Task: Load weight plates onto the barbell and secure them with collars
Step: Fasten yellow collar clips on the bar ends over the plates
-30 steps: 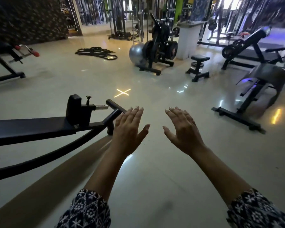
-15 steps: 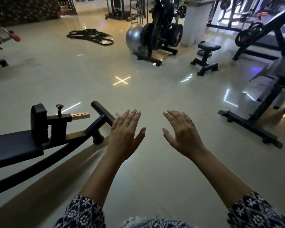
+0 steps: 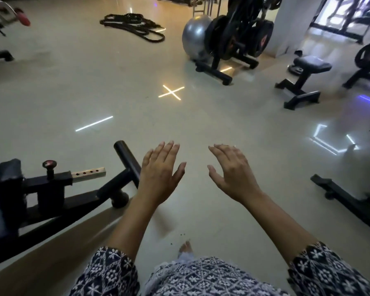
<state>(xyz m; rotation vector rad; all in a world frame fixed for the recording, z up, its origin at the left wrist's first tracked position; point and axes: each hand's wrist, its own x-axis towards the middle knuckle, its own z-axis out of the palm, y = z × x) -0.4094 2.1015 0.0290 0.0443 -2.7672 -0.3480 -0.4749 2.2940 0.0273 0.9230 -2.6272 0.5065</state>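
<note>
My left hand and my right hand are held out in front of me, palms down, fingers apart, holding nothing. They hover over the pale shiny floor. Black weight plates hang on a black plate rack far ahead, right of centre. One small plate lies on the floor under a stool. No barbell or collar shows in the head view.
A black bench frame with an adjuster knob sits at my lower left, its foot bar beside my left hand. A silver exercise ball, battle ropes, a black stool and another machine base stand around.
The view has tilted down and moved forward over the floor. The bench has slid toward the lower left and the plate rack looks closer. Both hands stay open and spread.
</note>
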